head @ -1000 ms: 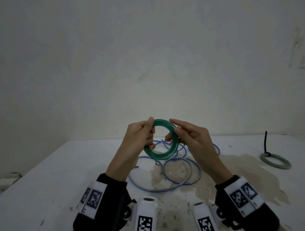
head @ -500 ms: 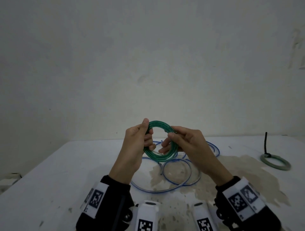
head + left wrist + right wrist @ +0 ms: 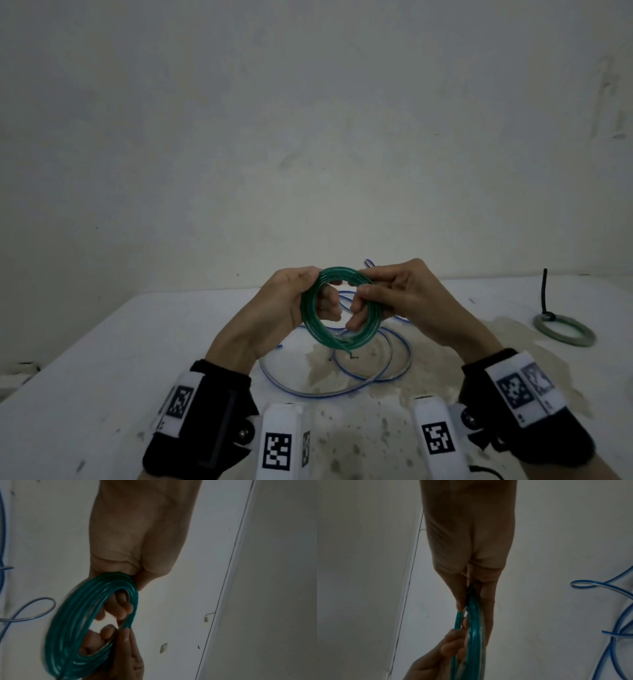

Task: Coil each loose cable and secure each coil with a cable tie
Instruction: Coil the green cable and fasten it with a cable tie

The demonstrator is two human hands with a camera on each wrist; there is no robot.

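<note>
Both hands have turned the green coil [image 3: 341, 308] since a second ago: it now faces the head camera more squarely as a round ring, and the right hand [image 3: 407, 305] has closed in from an open, reaching pose to a firm pinch on the coil's right side. The left hand [image 3: 291, 305] grips the coil's left side, thumb over the top of the strands and fingers [image 3: 123, 608] curled through the middle of the ring. In the right wrist view the right thumb and fingers [image 3: 486, 597] press the green strands flat between them, with the left fingertips curled on the coil lower down. The coil is held in the air above the tabletop [image 3: 102, 359], between the two hands, several turns lying side by side. A short free end of the green cable sticks out at the coil's lower edge.

Beneath the hands, on the tabletop, a loose blue cable [image 3: 373, 373] lies in wide, uneven loops, partly over a brownish stain [image 3: 507, 346]. Well apart to the right lies a grey-green coil [image 3: 565, 330], already bound, with a black cable tie [image 3: 544, 291] whose tail stands upright from it. Both wrists wear black bands carrying white marker tags. A plain pale wall rises behind the tabletop.
</note>
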